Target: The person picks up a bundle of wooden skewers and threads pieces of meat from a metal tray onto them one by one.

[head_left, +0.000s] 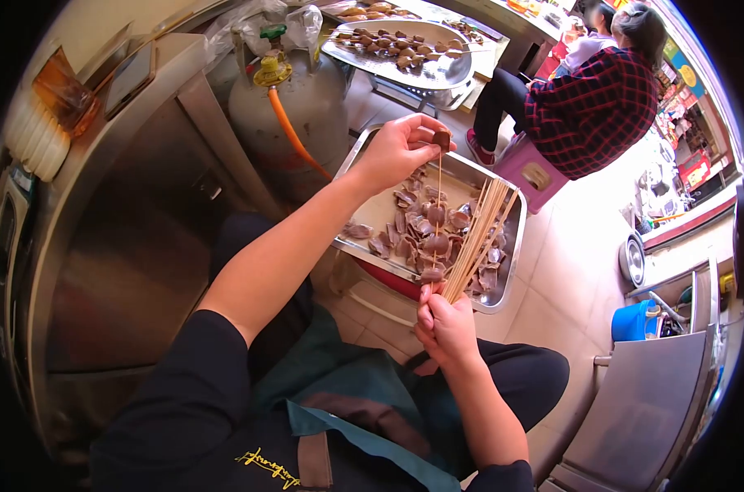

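Here's the left hand (398, 154), thumb and fingers pinching a dark meat piece (442, 141) at the skewer (439, 179)'s far end! Below, the right hand (449, 330) closes round its near end plus a bundle of sticks (482, 235). More pieces line the skewer, above a meat-strewn metal tray (515, 254).

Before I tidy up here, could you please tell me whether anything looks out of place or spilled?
I see no spill; the meat pieces lie inside the metal tray. The clear plastic bunched around the top of the gas cylinder looks odd, being so near the yellow fitting.
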